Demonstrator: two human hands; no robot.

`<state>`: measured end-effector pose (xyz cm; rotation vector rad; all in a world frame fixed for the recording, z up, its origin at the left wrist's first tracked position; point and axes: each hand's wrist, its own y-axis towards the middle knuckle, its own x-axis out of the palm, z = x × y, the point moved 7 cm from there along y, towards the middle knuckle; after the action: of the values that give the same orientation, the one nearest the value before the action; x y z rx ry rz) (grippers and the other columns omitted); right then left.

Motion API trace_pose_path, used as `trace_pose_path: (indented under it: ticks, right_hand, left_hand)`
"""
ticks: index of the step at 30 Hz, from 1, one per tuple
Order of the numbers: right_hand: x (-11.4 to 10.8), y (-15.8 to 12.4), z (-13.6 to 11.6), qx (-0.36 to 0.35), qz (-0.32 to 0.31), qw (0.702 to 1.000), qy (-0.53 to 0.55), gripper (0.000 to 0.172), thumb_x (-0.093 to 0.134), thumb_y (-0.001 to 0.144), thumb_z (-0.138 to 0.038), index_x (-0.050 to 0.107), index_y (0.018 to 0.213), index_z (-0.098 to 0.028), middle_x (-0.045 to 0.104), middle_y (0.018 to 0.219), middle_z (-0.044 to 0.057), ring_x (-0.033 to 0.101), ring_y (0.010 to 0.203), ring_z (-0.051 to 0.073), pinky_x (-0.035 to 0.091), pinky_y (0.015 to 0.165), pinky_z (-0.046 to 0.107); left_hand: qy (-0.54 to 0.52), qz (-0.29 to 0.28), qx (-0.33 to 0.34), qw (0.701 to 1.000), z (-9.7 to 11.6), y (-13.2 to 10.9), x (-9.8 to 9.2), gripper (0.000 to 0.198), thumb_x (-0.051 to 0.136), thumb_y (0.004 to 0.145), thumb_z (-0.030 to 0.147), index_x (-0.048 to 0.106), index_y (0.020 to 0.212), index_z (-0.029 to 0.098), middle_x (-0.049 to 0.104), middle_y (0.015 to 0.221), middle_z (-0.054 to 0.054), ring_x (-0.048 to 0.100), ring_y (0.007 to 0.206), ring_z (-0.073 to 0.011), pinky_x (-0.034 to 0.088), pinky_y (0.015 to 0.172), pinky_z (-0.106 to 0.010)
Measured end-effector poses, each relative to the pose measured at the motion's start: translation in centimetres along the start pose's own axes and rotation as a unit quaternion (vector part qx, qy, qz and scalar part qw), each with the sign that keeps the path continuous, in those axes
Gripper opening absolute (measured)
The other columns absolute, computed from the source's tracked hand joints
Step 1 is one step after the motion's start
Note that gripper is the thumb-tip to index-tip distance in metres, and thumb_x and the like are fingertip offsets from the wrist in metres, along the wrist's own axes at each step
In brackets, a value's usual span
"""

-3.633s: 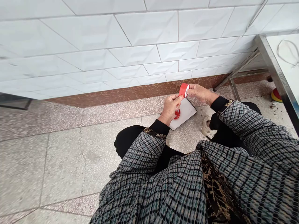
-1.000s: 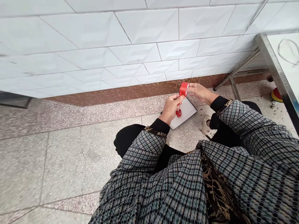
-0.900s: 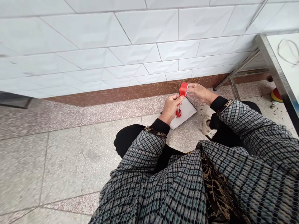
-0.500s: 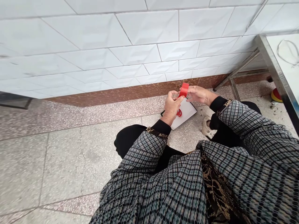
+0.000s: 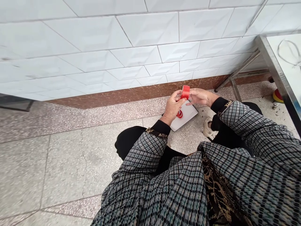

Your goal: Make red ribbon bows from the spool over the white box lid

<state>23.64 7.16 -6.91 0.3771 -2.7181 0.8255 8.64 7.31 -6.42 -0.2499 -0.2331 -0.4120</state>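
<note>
A roll of red tape point(image 5: 185, 92) is raised above the floor between my two hands. My left hand point(image 5: 174, 106) is closed on its lower left side, with thumb and fingers pinching it. On the right, my right hand point(image 5: 199, 96) has its fingers stretched toward the roll, their tips touching it or just behind it; the thumb hangs apart below. Under my hands, a white flat panel with a dark edge point(image 5: 187, 115) lies on the floor. More red tape rolls point(image 5: 179, 114) rest on that panel, partly hidden by my left hand.
A white tiled wall point(image 5: 145, 29) with a brown marbled base strip point(image 5: 131, 93) stands in front. At right is a metal-framed table point(image 5: 270, 56) with a wire loop point(image 5: 288, 51) on top. Beneath it sits a red and yellow object point(image 5: 278, 96). My shoe point(image 5: 208, 128) stands beside the panel.
The red tape roll has turned so its ring shape shows more, and it sits slightly lower. My hands have stayed nearly in place.
</note>
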Motion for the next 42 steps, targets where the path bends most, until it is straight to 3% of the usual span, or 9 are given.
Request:
trace_pose_path:
  ticks: [3,5,8,11,14,19,23,31,42]
  right_hand:
    - [-0.2,0.2,-0.6,-0.026,0.0,0.998,-0.062,0.034,0.096,0.078,-0.042,0.08,0.103,-0.026,0.083,0.111,0.006,0.072,0.117,0.029,0.056,0.113,0.056]
    - [-0.4,0.1,-1.9,-0.085,0.017,0.989,-0.122,0.036,0.096,0.077,-0.037,0.081,0.108,-0.026,0.083,0.114,0.005,0.071,0.117,0.028,0.054,0.116,0.054]
    - [0.0,-0.7,-4.2,-0.189,0.039,0.956,-0.221,0.042,0.097,0.072,-0.025,0.081,0.111,-0.026,0.081,0.122,0.006,0.069,0.122,0.03,0.049,0.123,0.053]
    - [0.8,-1.6,-5.5,-0.229,0.038,0.922,-0.311,0.034,0.094,0.071,-0.017,0.084,0.101,-0.027,0.081,0.117,0.007,0.065,0.126,0.034,0.042,0.127,0.054]
    - [0.5,-1.8,-5.7,-0.224,0.065,0.914,-0.331,0.026,0.089,0.071,-0.012,0.083,0.092,-0.025,0.078,0.106,0.007,0.063,0.125,0.036,0.042,0.123,0.052]
    - [-2.1,-1.3,-5.5,-0.215,0.14,0.932,-0.256,0.026,0.085,0.069,-0.017,0.082,0.094,-0.023,0.077,0.102,0.003,0.064,0.124,0.035,0.049,0.114,0.047]
    - [-2.6,-1.1,-5.5,-0.206,0.141,0.939,-0.236,0.026,0.085,0.071,-0.022,0.083,0.098,-0.021,0.078,0.101,0.003,0.067,0.121,0.032,0.051,0.113,0.046]
    - [-1.7,-0.6,-4.7,-0.182,0.124,0.958,-0.182,0.023,0.082,0.07,-0.02,0.082,0.093,-0.02,0.08,0.099,0.002,0.071,0.11,0.025,0.054,0.109,0.04]
    - [-2.3,-0.4,-4.6,-0.197,0.121,0.95,-0.212,0.022,0.082,0.071,-0.025,0.083,0.093,-0.021,0.078,0.092,0.0,0.071,0.105,0.025,0.055,0.102,0.038]
  left_hand:
    - [-0.031,-0.015,-0.052,0.998,0.3,-0.4,0.0,0.04,0.093,0.085,0.026,0.071,0.118,0.023,0.063,0.069,0.007,0.034,0.044,-0.003,0.023,0.044,-0.02]
    - [-0.052,-0.025,-0.086,0.995,0.5,-0.7,-0.1,0.041,0.093,0.083,0.027,0.071,0.117,0.022,0.056,0.063,0.009,0.032,0.043,-0.0034,0.021,0.043,-0.02]
    - [-0.074,-0.041,-0.122,0.989,0.7,-1.0,0.0,0.041,0.094,0.08,0.025,0.07,0.112,0.02,0.06,0.065,0.008,0.031,0.042,-0.0027,0.017,0.042,-0.021]
    - [-0.073,-0.045,-0.144,0.986,0.6,-1.3,0.2,0.04,0.095,0.078,0.023,0.069,0.108,0.019,0.065,0.068,0.006,0.031,0.041,-0.0019,0.015,0.042,-0.021]
    - [-0.061,-0.022,-0.137,0.989,0.7,-1.3,0.3,0.033,0.093,0.083,0.025,0.07,0.107,0.02,0.062,0.066,0.007,0.031,0.042,-0.0023,0.016,0.043,-0.021]
    - [-0.046,0.055,-0.102,0.992,1.0,-1.4,-0.4,0.022,0.087,0.093,0.034,0.069,0.098,0.022,0.044,0.053,0.011,0.027,0.041,-0.0044,0.017,0.043,-0.021]
    - [-0.039,0.021,-0.111,0.993,1.0,-1.6,0.1,0.034,0.085,0.094,0.039,0.06,0.08,0.021,0.04,0.05,0.01,0.025,0.041,-0.0035,0.017,0.043,-0.02]
    - [-0.049,0.004,-0.101,0.994,1.1,-1.7,0.6,0.032,0.084,0.093,0.034,0.059,0.08,0.02,0.045,0.051,0.01,0.024,0.04,-0.0021,0.016,0.043,-0.019]
    - [-0.05,0.013,-0.095,0.994,1.1,-1.7,0.4,0.035,0.086,0.089,0.037,0.059,0.075,0.02,0.044,0.05,0.009,0.025,0.04,-0.0024,0.016,0.044,-0.02]
